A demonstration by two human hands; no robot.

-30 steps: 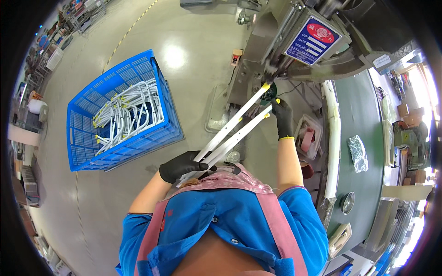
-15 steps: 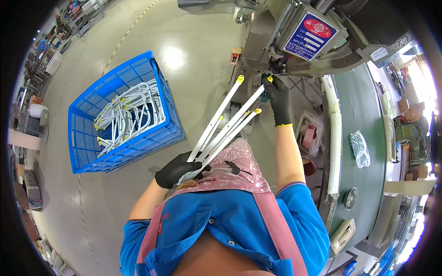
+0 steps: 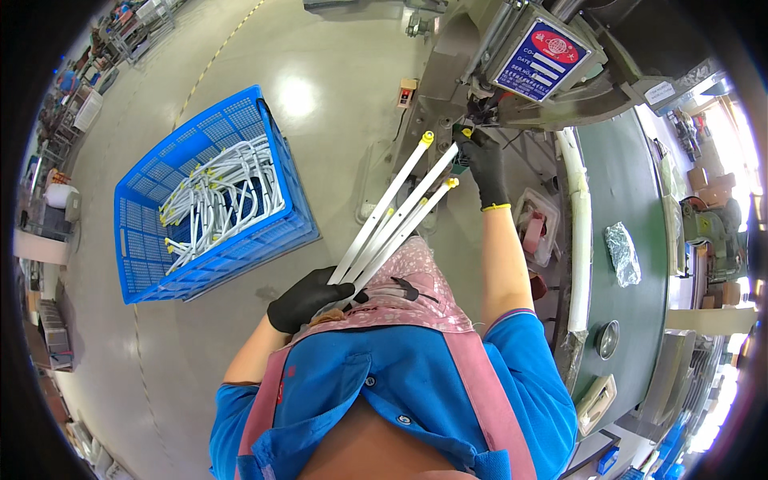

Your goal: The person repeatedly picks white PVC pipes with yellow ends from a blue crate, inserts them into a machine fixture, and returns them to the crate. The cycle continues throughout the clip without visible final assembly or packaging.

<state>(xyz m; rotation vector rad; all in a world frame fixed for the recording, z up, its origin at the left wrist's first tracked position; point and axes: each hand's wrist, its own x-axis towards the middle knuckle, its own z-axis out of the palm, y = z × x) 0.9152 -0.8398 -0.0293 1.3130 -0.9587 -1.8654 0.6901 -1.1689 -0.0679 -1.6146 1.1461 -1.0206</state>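
Note:
Near my lap, my black-gloved left hand [image 3: 310, 300] is closed round the lower ends of several white metal tubes [image 3: 380, 210]. They fan out up and to the right, with yellow fittings [image 3: 428, 138] at their far ends. My right hand [image 3: 486, 168], also in a black glove, grips the yellow-ended tip of one longer tube, just below the working head of a grey machine [image 3: 480, 108]. Its fingertips are partly hidden there. The lower tube ends disappear behind my left fingers, above the pink patterned apron [image 3: 400, 276].
On the floor at left stands a blue plastic crate [image 3: 300, 200] with many bent white tubes [image 3: 232, 196]. To the right, a green-topped bench [image 3: 624, 184] carries a clear plastic bag [image 3: 622, 254] and a round metal dish [image 3: 608, 340]. A bin [image 3: 534, 228] sits below the machine.
The tube bundle has tilted slightly to the right, its yellow ends bunching nearer my right hand. Both hands keep their hold and have barely moved.

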